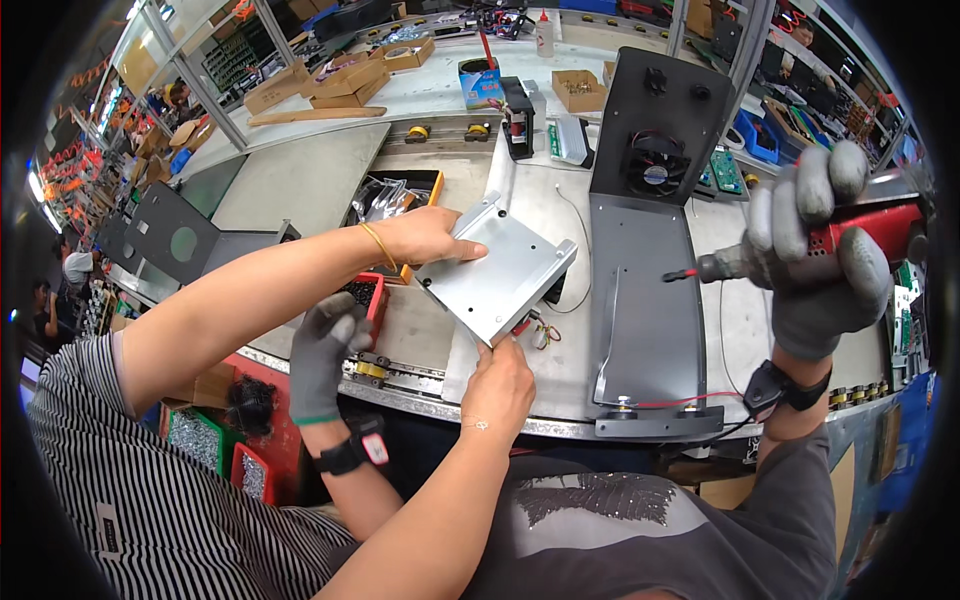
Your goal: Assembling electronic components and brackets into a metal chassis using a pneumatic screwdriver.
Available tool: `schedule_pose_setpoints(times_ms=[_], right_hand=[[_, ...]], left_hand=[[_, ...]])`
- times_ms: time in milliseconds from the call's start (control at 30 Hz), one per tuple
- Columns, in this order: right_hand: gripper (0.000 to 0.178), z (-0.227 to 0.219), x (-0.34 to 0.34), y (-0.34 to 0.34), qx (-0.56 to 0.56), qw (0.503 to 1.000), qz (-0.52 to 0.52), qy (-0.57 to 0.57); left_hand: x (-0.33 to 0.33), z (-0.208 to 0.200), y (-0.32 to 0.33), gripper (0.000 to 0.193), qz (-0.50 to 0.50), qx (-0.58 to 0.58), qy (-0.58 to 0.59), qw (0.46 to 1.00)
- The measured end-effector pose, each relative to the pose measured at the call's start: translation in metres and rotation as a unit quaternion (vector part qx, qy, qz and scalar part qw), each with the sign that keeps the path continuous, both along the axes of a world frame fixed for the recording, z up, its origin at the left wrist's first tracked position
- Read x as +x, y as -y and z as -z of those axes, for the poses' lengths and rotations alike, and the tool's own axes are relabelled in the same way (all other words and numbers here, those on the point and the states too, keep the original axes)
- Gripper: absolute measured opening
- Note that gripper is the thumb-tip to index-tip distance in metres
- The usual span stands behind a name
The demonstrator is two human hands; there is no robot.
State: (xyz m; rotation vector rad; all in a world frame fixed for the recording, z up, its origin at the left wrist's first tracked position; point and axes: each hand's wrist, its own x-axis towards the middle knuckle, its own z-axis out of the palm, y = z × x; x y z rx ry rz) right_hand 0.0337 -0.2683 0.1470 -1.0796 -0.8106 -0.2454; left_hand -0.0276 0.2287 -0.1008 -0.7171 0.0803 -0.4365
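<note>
My right hand [815, 250], in a grey glove, is wrapped round a red power screwdriver [875, 232], its bit pointing left over the bench. My left hand [322, 355], also gloved, is beside a red bin of small dark screws [368, 302]. Its fingers are curled in, and I cannot make out what is in them. Between my hands, a co-worker's two bare hands [497, 385] hold a silver metal bracket plate [495, 265] tilted above the bench. Right of it stands a dark grey L-shaped metal housing [650, 300] with a fan [655, 163] on its upright panel.
The co-worker's striped sleeve [80, 400] and bare arms reach across my left side. A black battery-like block [517, 118], a blue box [481, 84] and a carton of small parts [578, 90] stand at the back. Another dark housing [175, 240] lies at the left. Thin wires trail across the bench.
</note>
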Motion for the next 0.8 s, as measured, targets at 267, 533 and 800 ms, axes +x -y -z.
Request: schedule_pose_setpoints(times_ms=[267, 533, 800], right_hand=[[0.031, -0.017, 0.008, -0.088, 0.063, 0.987, -0.116, 0.093], [0.032, -0.015, 0.014, -0.117, 0.053, 0.980, -0.184, 0.057], [0.036, -0.008, 0.010, -0.129, 0.031, 0.988, -0.152, -0.015]], left_hand=[[-0.005, -0.103, 0.142, 0.031, -0.139, 0.604, 0.180, 0.764], [0.034, -0.145, 0.172, 0.032, -0.153, 0.691, 0.209, 0.675], [0.042, -0.147, 0.173, 0.026, -0.149, 0.638, 0.241, 0.716]])
